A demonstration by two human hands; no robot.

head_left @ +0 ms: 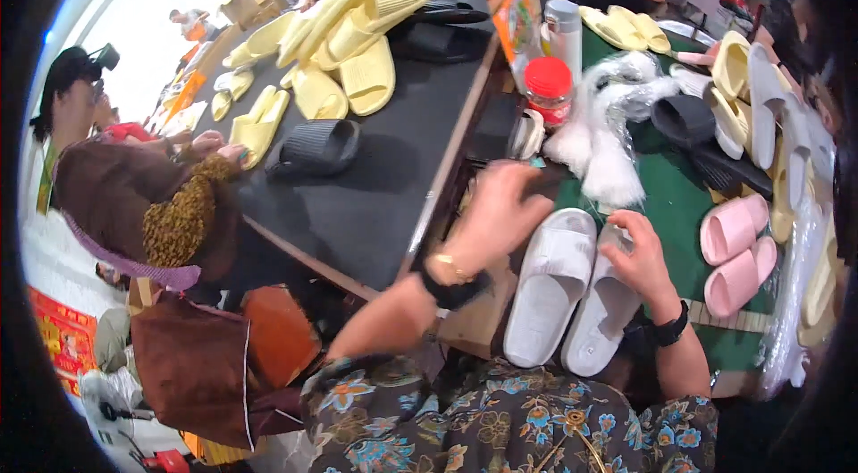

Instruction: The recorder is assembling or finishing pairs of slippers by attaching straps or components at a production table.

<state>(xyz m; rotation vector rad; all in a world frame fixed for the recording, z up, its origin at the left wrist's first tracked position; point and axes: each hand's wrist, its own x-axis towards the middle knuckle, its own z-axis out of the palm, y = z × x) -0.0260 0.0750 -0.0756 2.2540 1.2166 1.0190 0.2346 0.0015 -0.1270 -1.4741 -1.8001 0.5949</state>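
Note:
A pair of light grey slippers lies in front of me at the near table edge, with a left slipper (536, 321) and a right slipper (594, 334). My left hand (500, 209) is beyond the left slipper's toe, slightly blurred, thumb and fingers apart with nothing visible between them. Over the upper part of the right slipper, my right hand (639, 259) has its fingers bent and spread; whether the fingertips touch it I cannot tell. Past both hands lies a bundle of clear plastic bags (612, 160) with white ends.
Pink slippers (737, 241) and a dark slipper (684, 120) lie right on the green table (666, 196). A red-lidded jar (547, 89) and a bottle (562, 31) stand ahead. Yellow slippers (366, 75) fill the black table's far part. A person in a brown cap (116, 196) works left.

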